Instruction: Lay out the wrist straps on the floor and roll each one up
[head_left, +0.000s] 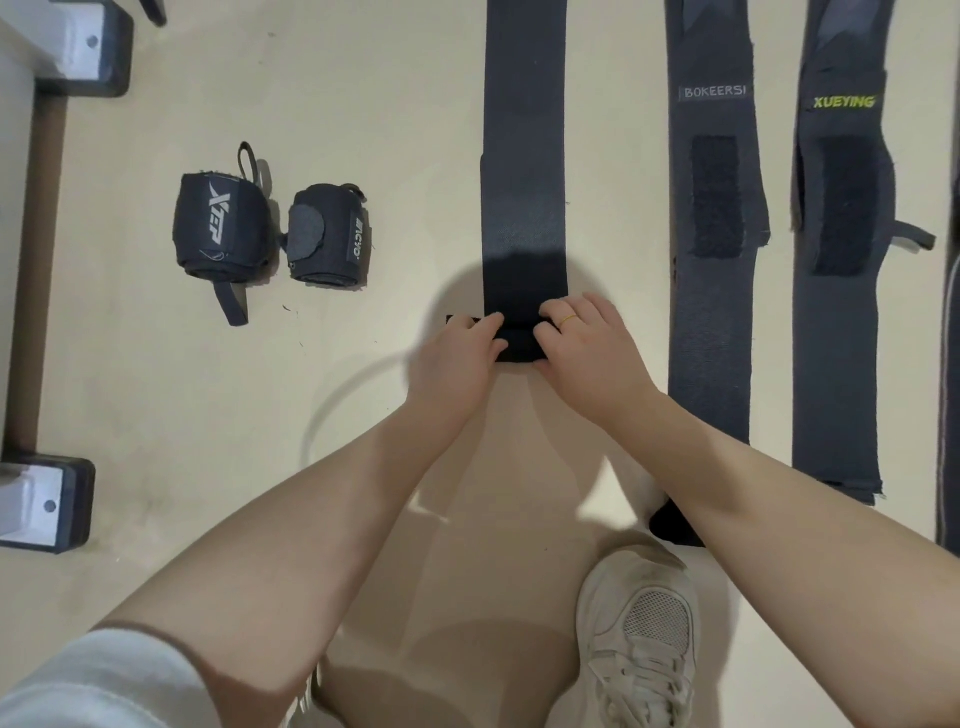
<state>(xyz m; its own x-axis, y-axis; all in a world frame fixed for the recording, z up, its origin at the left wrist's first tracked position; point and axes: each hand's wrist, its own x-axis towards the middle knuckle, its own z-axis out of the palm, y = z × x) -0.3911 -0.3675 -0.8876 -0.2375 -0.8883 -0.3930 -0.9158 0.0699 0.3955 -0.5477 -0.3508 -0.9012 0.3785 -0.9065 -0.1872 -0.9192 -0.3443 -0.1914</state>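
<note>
Rolling: I curl both hands onto the near end of the black strap (523, 156), which lies flat on the floor (363, 104) and runs from the centre toward 12 o'clock.
Left grip: my left hand (457, 358) pinches the small roll (517, 345) at its 9 o'clock edge, fingers bent over the top.
Right grip: my right hand (587, 348) pinches the same roll at its 3 o'clock edge, fingers curled over it; a thin gold ring (569, 320) sits on one finger.
Roll: only a short turn of strap is wound up, lying crosswise between my fingertips at the centre.
Finished straps: the XTEP roll (218, 228) and a smaller roll (330, 236) sit just beside each other at 10 o'clock, well apart from my hands.
Waiting straps: the BOKEERSI strap (714, 312) and the XUEYING strap (839, 322) lie flat, side by side, at 2 to 3 o'clock, hook patches up.
Other: my white shoe (641, 634) is at 5 o'clock; white brackets (62, 47) with dark bases are at 9 and 11 o'clock.
</note>
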